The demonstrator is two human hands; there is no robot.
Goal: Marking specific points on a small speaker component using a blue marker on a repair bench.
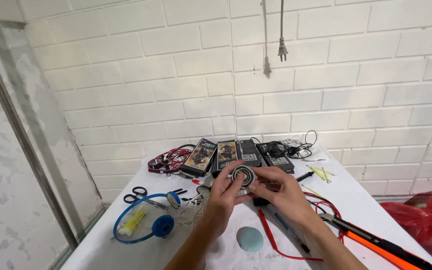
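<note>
So, a round metal bearing (pixel 243 175) is pinched between the left hand (pixel 224 196) and right hand (pixel 282 192), fingers curled snug round its rim, held just above the blue pad (pixel 250 238), black packs (pixel 226 154) sitting behind it.

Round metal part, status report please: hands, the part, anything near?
Left hand and right hand both hold round metal part above white table. Pale blue lump lies below the hands, red wire beside it.
</note>
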